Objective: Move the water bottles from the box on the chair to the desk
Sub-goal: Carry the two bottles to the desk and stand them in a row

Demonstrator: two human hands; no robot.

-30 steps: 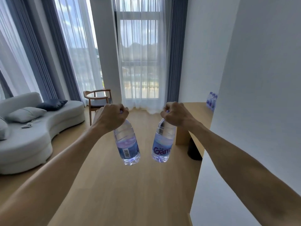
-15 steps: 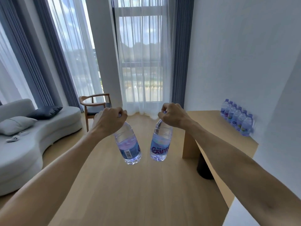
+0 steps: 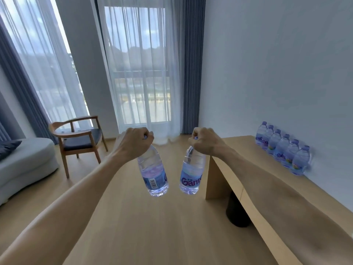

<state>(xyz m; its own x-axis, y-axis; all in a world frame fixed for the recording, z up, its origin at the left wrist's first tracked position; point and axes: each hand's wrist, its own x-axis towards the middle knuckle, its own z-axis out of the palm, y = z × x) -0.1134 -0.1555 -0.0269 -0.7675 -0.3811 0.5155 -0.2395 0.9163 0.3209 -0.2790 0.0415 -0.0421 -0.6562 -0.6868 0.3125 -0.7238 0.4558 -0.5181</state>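
Two bottles carried by their necks toward the desk

Left hand (image 3: 133, 143) grips one bottle (image 3: 153, 174), right hand (image 3: 205, 141) the other bottle (image 3: 191, 174); the desk (image 3: 246, 150) at 3 o'clock, holding six bottles (image 3: 282, 149), now looms nearer than before.

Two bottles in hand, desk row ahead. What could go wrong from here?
1. Each hand, left and right, holds its bottle (left bottle, right bottle) only at the cap end; either hanging bottle may slip.
2. The desk row is packed tight against the wall; setting new bottles beside it could topple it.
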